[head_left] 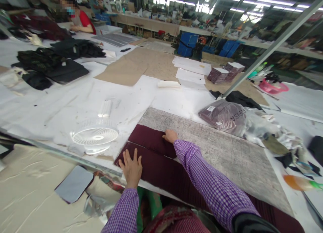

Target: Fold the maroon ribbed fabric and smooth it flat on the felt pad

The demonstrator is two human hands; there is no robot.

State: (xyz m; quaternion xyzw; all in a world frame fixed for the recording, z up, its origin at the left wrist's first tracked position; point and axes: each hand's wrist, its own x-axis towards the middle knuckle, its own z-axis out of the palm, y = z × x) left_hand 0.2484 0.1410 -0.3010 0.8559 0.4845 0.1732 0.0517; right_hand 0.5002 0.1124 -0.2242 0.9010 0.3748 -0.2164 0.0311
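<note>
Two dark maroon cloth pieces lie along a grey marked board (214,142) on the white table. My left hand (131,167) rests with fingers spread on the left end of the nearer, longer maroon piece (161,169). Its palm is over the table's near edge. My right hand (170,136) is closed at the upper edge of the farther, shorter maroon piece (146,137), its fingertips pressed together on the cloth. Whether it pinches the fabric is too small to tell.
A white fan (95,137) stands left of the cloth. A plastic-wrapped maroon bundle (222,117) lies at the right, near a slanted metal pole (272,48). Dark garments (68,70) lie far left. A person in red (84,21) is at the back left.
</note>
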